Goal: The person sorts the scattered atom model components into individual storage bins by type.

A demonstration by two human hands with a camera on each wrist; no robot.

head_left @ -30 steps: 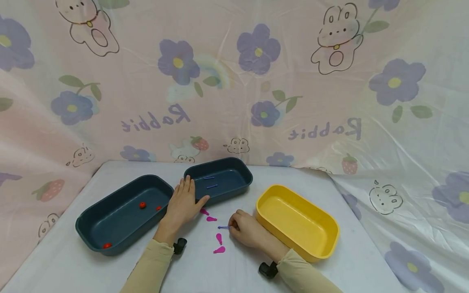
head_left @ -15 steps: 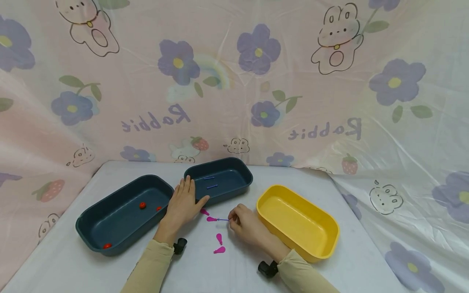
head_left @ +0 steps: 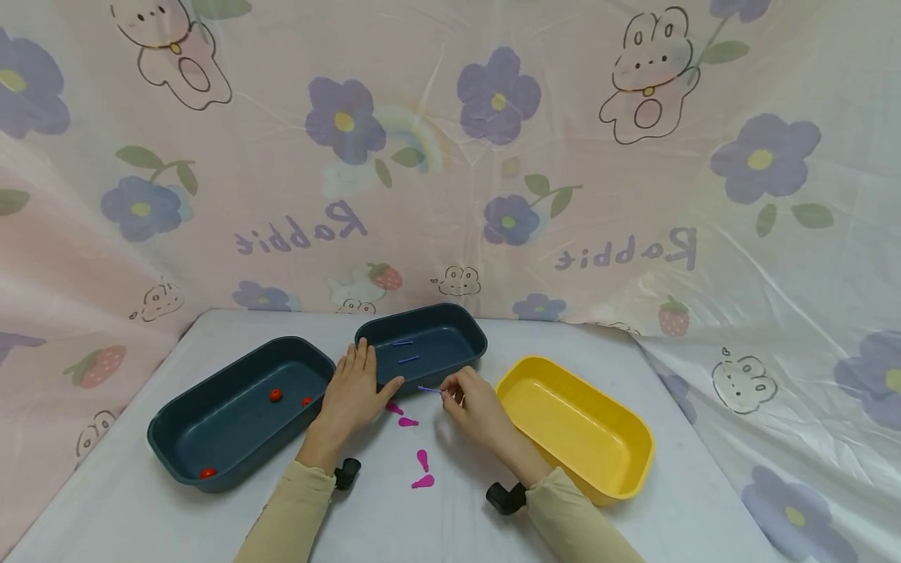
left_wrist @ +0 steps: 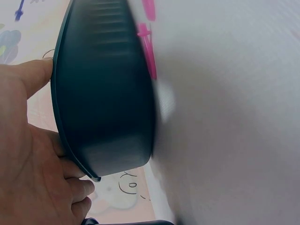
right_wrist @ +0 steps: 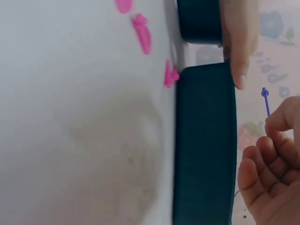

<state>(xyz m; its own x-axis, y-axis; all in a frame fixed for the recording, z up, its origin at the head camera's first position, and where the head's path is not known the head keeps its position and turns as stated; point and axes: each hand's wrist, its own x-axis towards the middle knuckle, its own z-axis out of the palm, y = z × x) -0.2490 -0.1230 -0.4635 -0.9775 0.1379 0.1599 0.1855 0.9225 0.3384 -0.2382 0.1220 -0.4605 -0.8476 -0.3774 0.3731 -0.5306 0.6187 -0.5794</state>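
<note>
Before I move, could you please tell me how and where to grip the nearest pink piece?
I'd pinch the nearest pink piece by its narrow stem, coming from above and the left. It lies flat on the cloth with the stem pointing left, while another pink piece lies close beyond its broad end, probably leaving less room there.

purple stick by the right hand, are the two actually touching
Touching. The right wrist view shows it: the right hand pinches the purple stick, whose knobbed end juts out free.
</note>
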